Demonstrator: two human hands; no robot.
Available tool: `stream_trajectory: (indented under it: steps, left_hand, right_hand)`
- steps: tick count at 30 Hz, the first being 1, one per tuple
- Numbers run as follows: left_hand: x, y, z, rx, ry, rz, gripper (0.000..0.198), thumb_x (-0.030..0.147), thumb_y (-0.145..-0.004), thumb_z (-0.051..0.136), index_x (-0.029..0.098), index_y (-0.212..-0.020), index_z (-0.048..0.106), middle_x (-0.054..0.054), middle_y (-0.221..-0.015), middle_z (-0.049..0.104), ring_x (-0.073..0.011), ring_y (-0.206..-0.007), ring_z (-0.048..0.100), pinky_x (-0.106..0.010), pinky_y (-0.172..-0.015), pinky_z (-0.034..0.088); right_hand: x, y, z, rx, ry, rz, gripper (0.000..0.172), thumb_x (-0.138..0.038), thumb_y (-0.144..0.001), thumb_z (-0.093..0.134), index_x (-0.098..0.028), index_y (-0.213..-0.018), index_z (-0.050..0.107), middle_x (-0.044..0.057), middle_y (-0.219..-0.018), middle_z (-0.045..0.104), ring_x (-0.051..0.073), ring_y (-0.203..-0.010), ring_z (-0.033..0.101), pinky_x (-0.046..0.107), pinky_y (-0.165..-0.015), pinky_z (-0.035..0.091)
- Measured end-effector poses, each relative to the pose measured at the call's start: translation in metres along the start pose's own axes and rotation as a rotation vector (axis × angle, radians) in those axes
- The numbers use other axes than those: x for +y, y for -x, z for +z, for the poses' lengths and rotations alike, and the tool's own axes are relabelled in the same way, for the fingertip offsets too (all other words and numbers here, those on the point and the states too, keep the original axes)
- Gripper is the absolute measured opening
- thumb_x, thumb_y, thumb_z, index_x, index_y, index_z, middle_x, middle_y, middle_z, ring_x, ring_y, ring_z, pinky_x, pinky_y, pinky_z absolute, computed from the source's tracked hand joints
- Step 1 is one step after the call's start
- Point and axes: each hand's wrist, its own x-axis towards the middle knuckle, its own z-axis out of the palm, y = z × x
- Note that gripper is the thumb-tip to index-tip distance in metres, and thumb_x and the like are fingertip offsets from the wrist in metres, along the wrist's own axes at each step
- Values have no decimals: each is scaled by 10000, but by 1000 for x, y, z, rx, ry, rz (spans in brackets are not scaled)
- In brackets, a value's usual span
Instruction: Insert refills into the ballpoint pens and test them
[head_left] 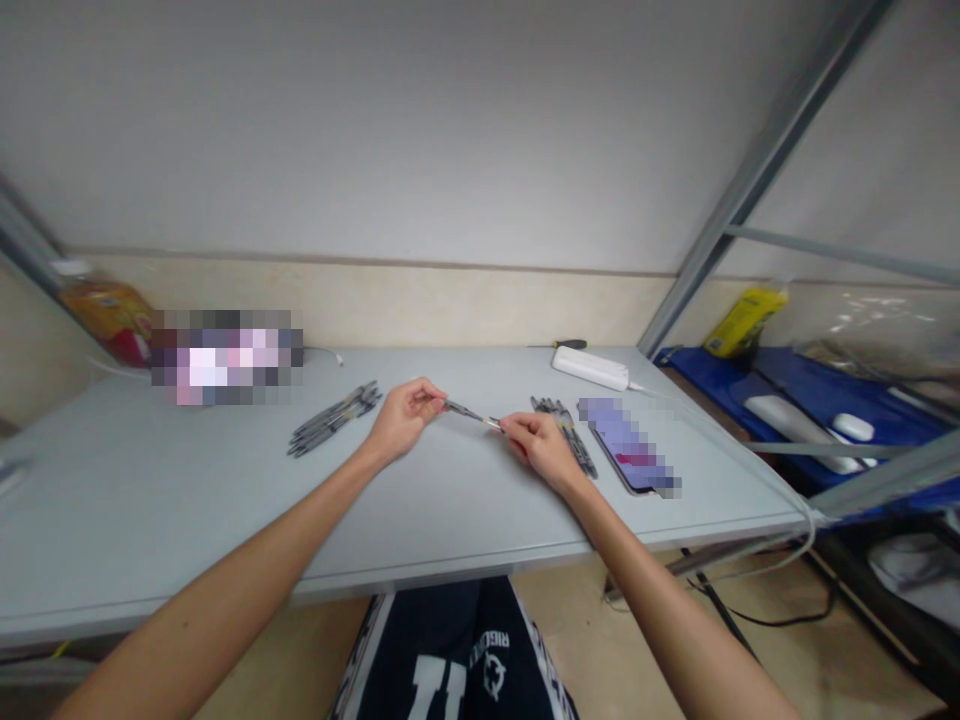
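Between my two hands a slim grey and black pen is held above the middle of the desk. My left hand pinches its left end, and my right hand pinches the right end; both hands are closed on it. To the left of my left hand lies a pile of similar pens, set at a slant. A second group of pens lies beside my right hand, which partly hides it.
A phone lies right of the second group. Behind it are a white power strip with a cable and a screwdriver. An orange-labelled bottle stands back left, by a blurred-out object. Metal bed-frame bars rise at right.
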Motion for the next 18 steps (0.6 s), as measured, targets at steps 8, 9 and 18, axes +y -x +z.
stream_trajectory:
  steps: [8, 9, 18]
  left_hand:
    - [10, 1, 3, -26, 97, -46, 289, 399, -647, 710, 153, -712, 571, -19, -685, 610, -125, -659, 569, -240, -633, 419]
    - [11, 1, 4, -41, 109, -64, 284, 394, -654, 705, 155, -703, 560, -10, -662, 601, -117, -637, 559, -234, -619, 411]
    - [3, 4, 7, -195, 50, -154, 280, 410, -710, 654, 152, -725, 545, 2, -573, 566, -89, -517, 467, -220, -516, 334]
  right_hand:
    - [0, 1, 1, -53, -73, 30, 315, -434, -762, 531, -136, -752, 629, -85, -392, 359, 56, -342, 236, 202, -359, 161]
    - [0, 1, 2, -23, -51, 7, 310, -436, -762, 535, -140, -733, 623, -80, -399, 369, 59, -350, 253, 202, -363, 178]
    - [3, -1, 2, 210, 330, -201, 277, -367, -796, 525, -147, -792, 694, 26, -611, 615, 129, -547, 491, 230, -517, 372]
